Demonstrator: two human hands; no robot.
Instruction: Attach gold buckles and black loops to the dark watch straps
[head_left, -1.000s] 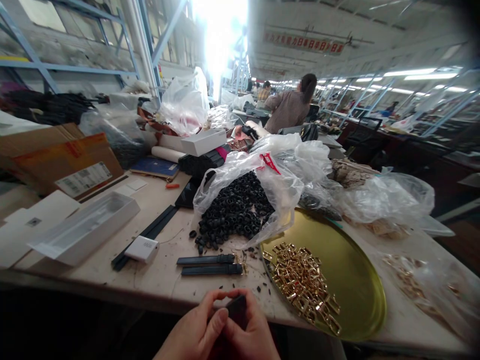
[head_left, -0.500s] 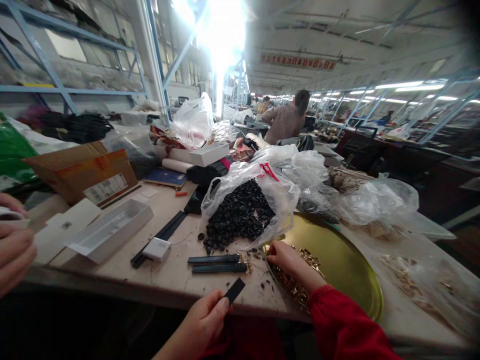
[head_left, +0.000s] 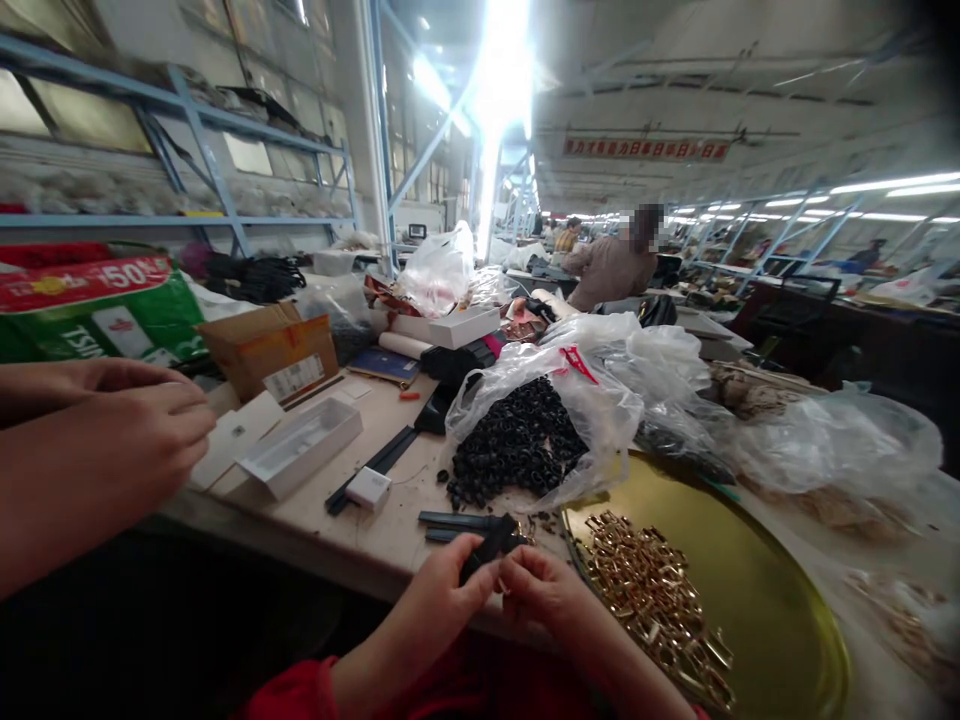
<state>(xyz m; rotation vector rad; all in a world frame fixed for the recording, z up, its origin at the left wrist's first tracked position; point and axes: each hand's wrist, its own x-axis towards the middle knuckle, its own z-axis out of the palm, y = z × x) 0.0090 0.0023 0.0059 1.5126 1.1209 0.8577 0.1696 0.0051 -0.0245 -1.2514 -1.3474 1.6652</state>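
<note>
My left hand [head_left: 439,605] is closed on a short black strap [head_left: 491,548], thumb on top, over the table's front edge. The fingers of my right hand [head_left: 541,592] are pinched together against the strap's near end. Whatever they hold is too small and hidden to name. Just beyond my hands, two black straps with gold buckles lie on the table [head_left: 420,548], partly covered by the held strap. To the right, a heap of gold metal buckles [head_left: 652,590] rests on a round gold tray [head_left: 765,580]. Black loops [head_left: 517,440] spill from a clear plastic bag [head_left: 619,415] behind the straps.
Another person's hands [head_left: 150,430] reach in from the left. Nearby are a long white box [head_left: 300,450], a small white block [head_left: 369,488] and a cardboard box [head_left: 266,355]. More plastic bags [head_left: 840,450] lie at the right. A seated person [head_left: 611,270] is farther back.
My right hand has left the buckles in the tray and come to the strap in my left hand. The view has swung left, and the other person's hands show more fully, now together.
</note>
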